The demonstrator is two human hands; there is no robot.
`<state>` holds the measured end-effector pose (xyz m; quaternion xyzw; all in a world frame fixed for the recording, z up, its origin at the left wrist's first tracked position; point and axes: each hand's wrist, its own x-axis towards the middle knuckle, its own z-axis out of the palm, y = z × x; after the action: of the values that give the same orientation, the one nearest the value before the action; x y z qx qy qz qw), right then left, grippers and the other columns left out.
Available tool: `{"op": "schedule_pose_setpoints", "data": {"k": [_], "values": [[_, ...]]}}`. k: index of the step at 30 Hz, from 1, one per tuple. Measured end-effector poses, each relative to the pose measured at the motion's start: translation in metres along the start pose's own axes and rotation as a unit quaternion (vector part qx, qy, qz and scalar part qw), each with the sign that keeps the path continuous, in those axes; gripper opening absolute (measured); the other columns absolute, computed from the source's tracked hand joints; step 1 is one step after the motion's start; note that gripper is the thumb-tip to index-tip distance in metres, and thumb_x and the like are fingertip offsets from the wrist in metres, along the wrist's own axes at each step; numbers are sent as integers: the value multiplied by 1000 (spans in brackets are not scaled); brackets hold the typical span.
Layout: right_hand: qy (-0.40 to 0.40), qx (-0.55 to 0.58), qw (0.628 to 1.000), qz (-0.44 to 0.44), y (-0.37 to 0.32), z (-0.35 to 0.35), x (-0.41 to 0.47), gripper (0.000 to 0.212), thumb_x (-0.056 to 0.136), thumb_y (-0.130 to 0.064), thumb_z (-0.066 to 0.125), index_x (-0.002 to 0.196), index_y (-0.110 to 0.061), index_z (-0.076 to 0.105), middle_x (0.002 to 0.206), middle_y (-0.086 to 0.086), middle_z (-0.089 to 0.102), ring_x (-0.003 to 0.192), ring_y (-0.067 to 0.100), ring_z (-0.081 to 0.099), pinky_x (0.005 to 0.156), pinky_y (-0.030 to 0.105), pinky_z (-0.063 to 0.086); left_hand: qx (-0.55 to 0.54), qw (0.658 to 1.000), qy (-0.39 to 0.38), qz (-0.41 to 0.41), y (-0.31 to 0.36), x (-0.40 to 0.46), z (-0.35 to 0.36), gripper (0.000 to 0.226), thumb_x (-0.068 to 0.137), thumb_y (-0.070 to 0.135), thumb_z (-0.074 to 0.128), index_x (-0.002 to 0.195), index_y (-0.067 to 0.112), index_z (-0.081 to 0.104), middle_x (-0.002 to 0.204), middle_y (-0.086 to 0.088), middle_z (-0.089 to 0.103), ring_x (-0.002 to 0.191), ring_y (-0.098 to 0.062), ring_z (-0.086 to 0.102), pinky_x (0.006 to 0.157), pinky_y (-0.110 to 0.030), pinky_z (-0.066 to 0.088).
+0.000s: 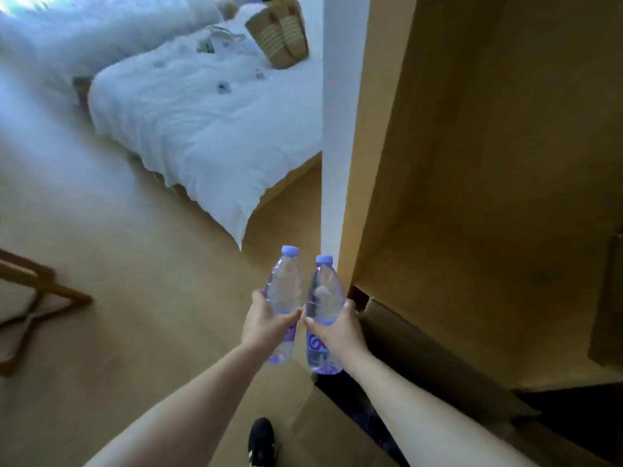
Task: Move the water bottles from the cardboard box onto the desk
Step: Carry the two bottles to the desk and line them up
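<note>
Two clear water bottles with pale blue caps stand upright side by side in front of me, above the floor. My left hand (264, 323) grips the left bottle (283, 291) around its middle. My right hand (338, 326) grips the right bottle (324, 298) around its purple label. The bottles nearly touch. The cardboard box (387, 318) lies low at my right, its flaps open and its dark inside partly visible. No desk shows in this view.
A bed with a white duvet (202, 123) fills the upper left, a woven bag (278, 38) on it. A white wall corner (332, 129) and a wooden panel (488, 163) stand at the right. Wooden chair legs (37, 294) sit at the left. My black shoe (261, 439) is below.
</note>
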<state>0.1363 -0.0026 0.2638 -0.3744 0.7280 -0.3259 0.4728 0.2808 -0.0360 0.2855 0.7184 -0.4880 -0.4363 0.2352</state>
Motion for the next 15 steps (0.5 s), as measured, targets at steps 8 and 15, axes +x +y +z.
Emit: {"op": "schedule_pose_setpoints", "data": {"k": [8,15], "values": [[-12,-39,991,-130,-117,120,-5,78,72,-37,81,131,-21,34,115,-12,46,93,6,51,72,18,38,-19,989,144,-12,-21,39,-161,64,67,38,77,117,20,41,100,10,54,94,-19,61,74,-29,43],[-42,-44,980,-190,-233,264,16,67,71,-35,80,122,-21,39,112,-7,50,92,11,56,74,24,44,-10,975,217,-32,-52,109,-324,65,69,38,78,120,17,42,112,1,60,93,-20,59,73,-30,45]]}}
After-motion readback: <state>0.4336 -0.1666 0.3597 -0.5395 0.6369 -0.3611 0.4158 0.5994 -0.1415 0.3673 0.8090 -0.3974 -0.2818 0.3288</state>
